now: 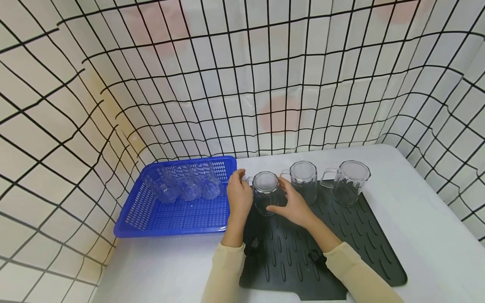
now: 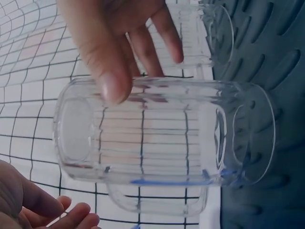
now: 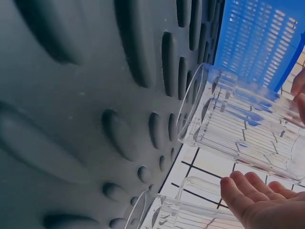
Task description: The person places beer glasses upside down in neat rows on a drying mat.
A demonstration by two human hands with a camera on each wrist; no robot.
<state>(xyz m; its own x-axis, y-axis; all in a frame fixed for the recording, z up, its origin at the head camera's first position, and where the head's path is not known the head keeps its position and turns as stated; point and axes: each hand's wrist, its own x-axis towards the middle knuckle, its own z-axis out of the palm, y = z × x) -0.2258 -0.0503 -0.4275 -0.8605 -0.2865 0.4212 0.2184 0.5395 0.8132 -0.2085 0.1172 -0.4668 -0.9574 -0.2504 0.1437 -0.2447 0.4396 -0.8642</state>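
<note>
A white tabletop [image 1: 159, 269] carried a dark ridged mat [image 1: 280, 269], with a blue basket [image 1: 170, 231] beside it holding three more glasses [image 1: 190, 189]. The right hand [image 1: 295, 206] was spread wide about a glass mug [image 1: 265, 183], thumb [image 2: 114, 88] on the near side, fingers beyond; whether it touched the glass could not be told. The left hand [image 1: 240, 195], loosely curled and holding nothing, stood just beside the mug's handle [image 2: 159, 208]. The mug was near the mat's back left corner, mouth down and base up, its long axis upright, its handle towards the basket. Two similar mugs, a middle one [image 1: 305, 185] and a right-hand one [image 1: 350, 185], also stood base up. The left wrist view showed the handle's full loop and the thumb overlapping the glass; the right wrist view showed the mug's open rim at the mat.
</note>
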